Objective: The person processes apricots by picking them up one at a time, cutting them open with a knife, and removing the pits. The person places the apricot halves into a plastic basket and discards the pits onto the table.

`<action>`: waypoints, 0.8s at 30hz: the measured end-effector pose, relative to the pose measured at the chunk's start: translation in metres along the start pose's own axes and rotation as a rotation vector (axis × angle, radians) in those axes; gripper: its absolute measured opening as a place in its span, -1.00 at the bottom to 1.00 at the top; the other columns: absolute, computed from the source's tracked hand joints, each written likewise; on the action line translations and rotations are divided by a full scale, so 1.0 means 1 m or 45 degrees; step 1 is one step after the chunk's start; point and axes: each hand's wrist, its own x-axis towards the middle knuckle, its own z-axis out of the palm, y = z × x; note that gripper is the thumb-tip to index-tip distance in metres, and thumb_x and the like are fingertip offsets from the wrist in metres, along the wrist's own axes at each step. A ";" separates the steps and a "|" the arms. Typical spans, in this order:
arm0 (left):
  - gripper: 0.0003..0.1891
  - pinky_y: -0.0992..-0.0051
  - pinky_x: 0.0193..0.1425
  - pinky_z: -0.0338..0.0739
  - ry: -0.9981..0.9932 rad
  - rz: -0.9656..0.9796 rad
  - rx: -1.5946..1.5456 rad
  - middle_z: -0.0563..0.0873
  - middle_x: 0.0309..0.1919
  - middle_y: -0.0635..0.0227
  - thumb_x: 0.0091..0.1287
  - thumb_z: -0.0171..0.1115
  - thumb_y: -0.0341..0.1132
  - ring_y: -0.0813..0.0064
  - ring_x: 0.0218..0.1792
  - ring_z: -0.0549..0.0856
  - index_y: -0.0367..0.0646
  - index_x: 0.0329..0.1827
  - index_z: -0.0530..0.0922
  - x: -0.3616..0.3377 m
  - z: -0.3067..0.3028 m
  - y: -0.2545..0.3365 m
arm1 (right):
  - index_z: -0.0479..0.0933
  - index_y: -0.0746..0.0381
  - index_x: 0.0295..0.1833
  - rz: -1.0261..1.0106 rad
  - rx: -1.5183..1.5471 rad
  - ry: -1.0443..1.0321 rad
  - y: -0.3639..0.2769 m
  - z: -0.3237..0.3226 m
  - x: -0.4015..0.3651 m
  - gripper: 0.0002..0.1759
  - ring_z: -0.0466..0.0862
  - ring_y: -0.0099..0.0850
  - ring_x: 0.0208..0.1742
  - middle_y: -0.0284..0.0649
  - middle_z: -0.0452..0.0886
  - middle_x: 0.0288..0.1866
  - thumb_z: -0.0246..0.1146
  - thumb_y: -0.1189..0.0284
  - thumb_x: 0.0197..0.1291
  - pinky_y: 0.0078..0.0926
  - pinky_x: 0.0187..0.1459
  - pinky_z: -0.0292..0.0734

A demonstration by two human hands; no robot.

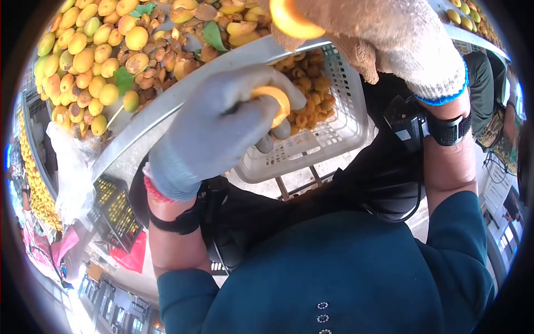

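Observation:
My left hand (217, 119), in a grey glove, is closed round a cut piece of apricot (276, 103) whose orange inner side shows. It hangs over a white plastic basket (261, 171) in front of my lap, which has many cut apricot pieces (312, 103) in it. My right hand (372, 36), in a stained white knit glove with a blue cuff edge, is above the basket's far right side. Its fingers are curled against another bright orange apricot piece (295, 21), partly cut off by the upper edge of view. The fingertips are partly hidden.
Whole apricots (83, 58) lie heaped on a metal-edged table (147, 119) with brown stones and scraps (150, 64) and green leaves (213, 36). A clear plastic bag (69, 167) hangs at its left edge. Below stands a dark crate (114, 209). Another person's leg (478, 75) is at right.

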 end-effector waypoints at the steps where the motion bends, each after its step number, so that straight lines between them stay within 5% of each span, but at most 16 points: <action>1: -0.74 0.62 -0.29 0.59 -0.028 -0.069 0.034 0.71 -0.37 0.33 0.44 -0.01 -0.41 0.63 -0.37 0.68 -0.33 0.00 0.62 0.002 0.005 -0.007 | 0.58 0.21 -0.25 -0.044 -0.110 -0.022 0.002 0.002 -0.004 -0.80 0.47 -0.65 -0.61 -0.43 0.51 -0.57 0.24 0.33 0.40 -0.66 -0.57 0.33; 3: -0.75 0.58 -0.27 0.59 -0.062 -0.140 0.084 0.70 -0.39 0.32 0.44 0.02 -0.39 0.61 -0.37 0.68 -0.32 -0.03 0.63 0.007 0.012 -0.019 | 0.60 0.25 -0.19 -0.177 -0.479 -0.166 -0.003 0.002 -0.019 -0.80 0.52 -0.60 -0.54 -0.40 0.53 -0.52 0.25 0.33 0.39 -0.60 -0.48 0.42; 7: -0.74 0.50 -0.20 0.63 0.018 -0.292 0.175 0.73 -0.37 0.25 0.43 0.09 -0.33 0.52 -0.34 0.71 -0.27 0.03 0.63 0.017 0.016 -0.064 | 0.63 0.27 -0.11 -0.615 -0.364 -0.434 0.036 -0.014 -0.024 -0.80 0.65 -0.48 -0.35 -0.30 0.66 -0.34 0.28 0.35 0.35 -0.49 -0.31 0.54; 8: -0.73 0.48 -0.18 0.64 0.050 -0.332 0.193 0.74 -0.37 0.23 0.43 0.11 -0.32 0.49 -0.33 0.73 -0.26 0.05 0.63 0.021 0.014 -0.075 | 0.64 0.25 -0.11 -0.538 -0.300 -0.368 0.048 -0.010 -0.029 -0.80 0.67 -0.47 -0.34 -0.30 0.67 -0.34 0.28 0.33 0.35 -0.49 -0.30 0.55; 14: -0.67 0.37 0.01 0.65 0.296 0.170 1.157 0.76 -0.30 0.13 0.38 0.15 -0.25 0.28 -0.13 0.79 -0.20 0.13 0.62 0.051 0.015 -0.157 | 0.66 0.22 -0.13 -0.441 -0.434 -0.077 0.033 -0.035 -0.061 -0.78 0.68 -0.47 -0.33 -0.30 0.69 -0.35 0.27 0.28 0.34 -0.50 -0.29 0.57; 15: -0.66 0.29 0.03 0.65 0.272 -0.018 0.846 0.77 -0.18 0.02 0.38 0.17 -0.24 0.11 -0.09 0.78 -0.19 0.14 0.62 0.057 0.027 -0.165 | 0.65 0.22 -0.12 -0.372 -0.314 0.007 0.038 -0.040 -0.067 -0.78 0.68 -0.47 -0.34 -0.30 0.69 -0.35 0.27 0.28 0.34 -0.51 -0.30 0.57; 17: -0.63 0.31 0.13 0.61 -0.303 -0.565 -0.402 0.73 0.05 0.08 0.47 0.11 -0.22 0.24 0.04 0.74 -0.25 0.22 0.51 0.071 0.033 -0.224 | 0.65 0.22 -0.12 -0.276 -0.116 0.157 0.049 -0.050 -0.073 -0.77 0.67 -0.47 -0.35 -0.30 0.69 -0.36 0.27 0.28 0.34 -0.51 -0.32 0.56; 20: -0.59 0.22 0.14 0.60 -0.096 -0.773 0.516 0.74 0.01 0.04 0.45 0.09 -0.17 0.10 0.05 0.73 -0.20 0.25 0.49 0.088 0.083 -0.302 | 0.65 0.22 -0.11 -0.222 0.081 0.328 0.064 -0.063 -0.079 -0.77 0.66 -0.48 -0.37 -0.30 0.68 -0.37 0.26 0.27 0.35 -0.51 -0.34 0.54; 22: -0.58 0.17 0.13 0.59 0.183 -0.653 0.980 0.74 -0.02 0.01 0.43 0.09 -0.15 0.02 0.05 0.72 -0.19 0.24 0.50 0.077 0.101 -0.295 | 0.64 0.23 -0.11 -0.208 0.161 0.397 0.072 -0.070 -0.079 -0.76 0.65 -0.48 -0.39 -0.30 0.68 -0.37 0.26 0.27 0.35 -0.52 -0.36 0.53; 24: -0.58 0.10 0.09 0.57 0.217 -0.769 0.976 0.73 -0.03 0.00 0.39 0.12 -0.06 -0.05 0.02 0.69 -0.14 0.17 0.54 0.084 0.102 -0.287 | 0.64 0.23 -0.11 -0.194 0.208 0.446 0.076 -0.076 -0.078 -0.76 0.64 -0.48 -0.40 -0.30 0.67 -0.38 0.26 0.26 0.35 -0.52 -0.37 0.52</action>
